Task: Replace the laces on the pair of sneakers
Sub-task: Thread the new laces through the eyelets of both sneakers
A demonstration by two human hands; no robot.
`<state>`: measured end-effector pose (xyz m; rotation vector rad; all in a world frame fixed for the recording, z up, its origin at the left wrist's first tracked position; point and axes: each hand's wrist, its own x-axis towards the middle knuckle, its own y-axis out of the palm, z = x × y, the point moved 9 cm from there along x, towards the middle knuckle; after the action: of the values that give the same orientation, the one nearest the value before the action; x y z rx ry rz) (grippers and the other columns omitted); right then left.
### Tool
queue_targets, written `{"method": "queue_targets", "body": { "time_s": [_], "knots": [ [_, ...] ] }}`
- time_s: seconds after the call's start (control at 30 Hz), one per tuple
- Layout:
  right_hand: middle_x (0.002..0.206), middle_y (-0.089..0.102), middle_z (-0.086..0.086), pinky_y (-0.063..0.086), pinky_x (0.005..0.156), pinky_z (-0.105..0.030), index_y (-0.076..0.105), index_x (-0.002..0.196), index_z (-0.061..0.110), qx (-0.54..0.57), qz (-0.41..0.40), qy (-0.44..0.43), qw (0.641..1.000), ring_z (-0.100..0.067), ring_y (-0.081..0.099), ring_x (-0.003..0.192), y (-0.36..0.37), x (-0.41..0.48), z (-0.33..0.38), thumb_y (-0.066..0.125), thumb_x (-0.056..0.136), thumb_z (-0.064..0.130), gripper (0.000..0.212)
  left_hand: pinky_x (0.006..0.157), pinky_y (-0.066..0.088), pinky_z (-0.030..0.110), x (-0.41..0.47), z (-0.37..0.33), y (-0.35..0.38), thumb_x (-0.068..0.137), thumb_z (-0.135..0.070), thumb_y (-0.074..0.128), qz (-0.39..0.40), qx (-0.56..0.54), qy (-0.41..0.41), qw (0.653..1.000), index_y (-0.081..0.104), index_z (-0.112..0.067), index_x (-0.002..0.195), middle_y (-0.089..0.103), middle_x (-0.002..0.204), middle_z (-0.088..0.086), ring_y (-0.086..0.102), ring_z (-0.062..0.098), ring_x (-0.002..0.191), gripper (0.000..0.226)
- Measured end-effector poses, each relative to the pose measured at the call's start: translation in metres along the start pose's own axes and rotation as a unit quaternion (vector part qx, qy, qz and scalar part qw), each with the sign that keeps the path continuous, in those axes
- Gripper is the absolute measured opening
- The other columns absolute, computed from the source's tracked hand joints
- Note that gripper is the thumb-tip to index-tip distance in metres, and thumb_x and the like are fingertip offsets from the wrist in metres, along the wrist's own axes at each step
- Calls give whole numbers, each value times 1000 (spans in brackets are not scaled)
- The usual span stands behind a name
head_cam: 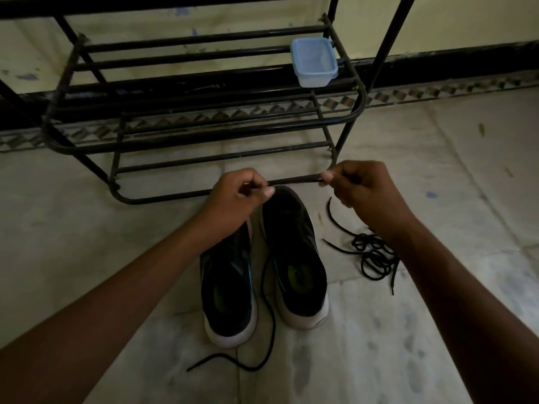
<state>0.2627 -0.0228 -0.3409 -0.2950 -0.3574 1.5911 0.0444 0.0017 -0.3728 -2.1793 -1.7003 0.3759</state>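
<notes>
Two black sneakers with white soles stand side by side on the floor, heels toward me: the left sneaker (229, 290) and the right sneaker (294, 258). My left hand (236, 196) and my right hand (361, 188) hover above their toes, each pinching a black lace (294, 180) stretched taut between them. The lace's long tail (267, 310) hangs from my left hand, runs down between the shoes and ends on the floor in front. A second black lace (370, 252) lies in a loose tangle on the floor right of the sneakers, partly behind my right forearm.
A black metal shoe rack (204, 132) stands just beyond the sneakers against the wall. A translucent blue plastic container (315, 61) sits on its upper shelf at the right. The floor is pale stone tile with a patterned border.
</notes>
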Motion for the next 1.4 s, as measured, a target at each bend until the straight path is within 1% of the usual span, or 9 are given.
{"method": "queue_targets", "body": {
  "time_s": [0.17,0.27,0.4,0.47,0.6,0.87,1.07,1.23,1.4],
  "knots": [
    [60,60,-1,41,58,-33,72,87,9,-40,54,32,997,-18,48,53,9,-10,-29,60,101,21,22,72,54,21,-33,27,-40,83,-12,77,-148,184,-32,971,68,-14,76,63,85,-3,61,4,74,12],
    [72,69,-4,47,61,-22,72,92,8,-50,86,-10,995,-8,59,60,26,-14,-14,59,99,8,15,92,55,42,-43,19,-26,71,-8,75,-101,232,2,967,70,-17,107,64,110,-2,60,17,106,37],
    [75,69,5,46,64,-14,74,98,8,-42,84,-104,990,-4,64,66,46,-16,26,63,97,8,12,104,49,36,-38,-7,14,73,-22,83,72,19,19,997,37,-27,152,64,137,-9,56,7,130,91],
    [77,68,13,46,66,-11,76,100,9,-57,65,-122,989,-1,65,70,47,-15,35,64,96,7,12,98,53,35,-37,-6,27,79,-21,86,106,-91,-40,989,45,-26,146,75,117,-2,69,12,113,79],
    [78,71,8,51,65,-16,76,99,12,-91,23,-99,991,-1,65,68,34,-14,26,66,96,12,11,73,54,21,-36,-7,1,93,-4,69,-16,-40,5,999,73,-14,93,75,75,-1,73,10,74,11],
    [82,69,11,52,66,-19,76,99,11,-115,56,-111,986,-3,66,71,46,-28,33,66,95,11,11,82,56,18,-55,-5,9,87,-13,79,48,-42,-38,997,70,-15,116,78,87,-2,74,9,89,30],
    [80,70,0,60,71,-37,64,111,14,-64,-3,-79,995,-12,70,73,41,-32,37,66,96,21,17,63,47,13,-72,1,-19,91,0,68,-48,-171,-79,981,72,-10,89,76,82,6,71,8,77,11],
    [77,65,1,55,60,-23,58,96,17,-72,-14,-45,996,-10,64,67,71,-68,39,66,96,29,14,54,40,22,-111,43,-63,87,9,67,-130,-278,-148,940,70,-10,78,78,86,11,67,15,73,21],
    [72,61,5,49,61,-17,63,87,13,-118,113,-136,977,-6,59,64,154,-118,66,69,93,16,9,61,47,24,-139,55,-77,88,6,68,-155,-306,-164,925,63,-6,82,76,82,7,69,14,73,15]
  ]
}}
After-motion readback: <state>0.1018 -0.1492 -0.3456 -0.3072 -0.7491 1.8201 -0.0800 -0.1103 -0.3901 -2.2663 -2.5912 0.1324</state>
